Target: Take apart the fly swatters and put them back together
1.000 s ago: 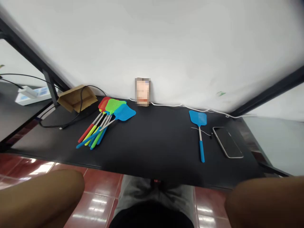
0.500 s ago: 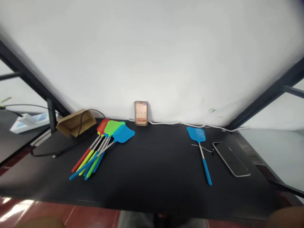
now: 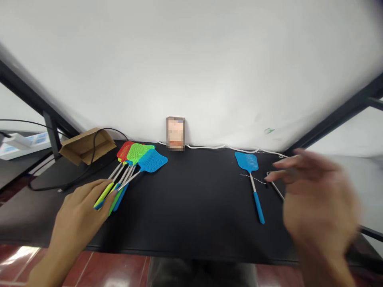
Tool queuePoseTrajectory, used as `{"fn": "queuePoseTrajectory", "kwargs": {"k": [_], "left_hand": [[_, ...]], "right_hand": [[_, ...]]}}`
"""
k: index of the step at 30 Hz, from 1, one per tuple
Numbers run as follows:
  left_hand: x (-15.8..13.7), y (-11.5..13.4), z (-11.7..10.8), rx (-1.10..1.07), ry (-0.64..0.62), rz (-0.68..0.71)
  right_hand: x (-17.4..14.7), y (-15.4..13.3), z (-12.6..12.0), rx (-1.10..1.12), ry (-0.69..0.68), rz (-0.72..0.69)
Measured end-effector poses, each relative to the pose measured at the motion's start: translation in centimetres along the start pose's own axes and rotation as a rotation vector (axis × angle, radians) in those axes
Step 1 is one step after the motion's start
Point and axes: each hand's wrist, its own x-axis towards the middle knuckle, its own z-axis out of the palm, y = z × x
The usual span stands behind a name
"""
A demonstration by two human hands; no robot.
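At the left lies a fanned pile of fly swatters with red, green and blue heads, a blue fly swatter (image 3: pixel 153 161) on top. Over their grips is my left hand (image 3: pixel 82 205), thumb and fingers apart on either side of several handles. The thumb reaches the top blue handle; the red handle is hidden beneath the fingers. A single blue fly swatter (image 3: pixel 247 161) lies apart on the right. To its right, my right hand (image 3: pixel 320 199) hangs in the air, motion-blurred, thumb and forefinger apart, nothing visible between them. Below it a phone (image 3: pixel 278 187) is mostly covered.
On the black table (image 3: pixel 191 207), an open cardboard box (image 3: pixel 86 147) and black cable (image 3: pixel 94 147) lie at the left. A small pixelated upright object (image 3: pixel 175 133) leans on the white wall. A white cable (image 3: pixel 209 147) runs along the back edge. Dark metal posts flank both sides.
Both my hands have come up from the bottom edge, the left onto the swatter handles, the right above the phone. The view has shifted slightly; the swatters keep their arrangement.
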Motion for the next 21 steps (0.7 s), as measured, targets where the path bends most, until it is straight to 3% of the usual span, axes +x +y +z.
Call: {"fn": "queuePoseTrajectory", "kwargs": {"k": [1,4,8,13,16,18,19,21], "left_hand": [[-0.5,-1.1,1.0,0.085,-0.053,0.040],[-2.0,-3.4,2.7,0.201,-0.167,0.089],[-2.3,-2.8,3.3,0.281,-0.169,0.110],[-1.9,-0.9,2.8,0.391,-0.286,0.107],[-3.5,-0.3,1.4,0.324,-0.282,-0.053],[-5.5,1.4,0.5,0.184,-0.263,-0.274],[-6.6,2.9,0.3,0.021,-0.303,-0.361],[-8.4,6.9,0.4,-0.364,-0.265,-0.581]], "right_hand": [[1.2,0.1,2.0,0.186,0.095,0.204],[1.6,1.0,6.4,0.355,0.049,0.462],[-0.8,2.5,8.8,0.347,-0.096,0.583],[-1.7,3.0,11.0,0.382,-0.163,0.661],[-1.9,3.0,12.0,0.378,-0.218,0.671],[-2.0,3.0,12.4,0.370,-0.270,0.660],[-2.0,2.9,12.7,0.369,-0.308,0.652],[-2.0,2.5,13.2,0.375,-0.416,0.622]]}}
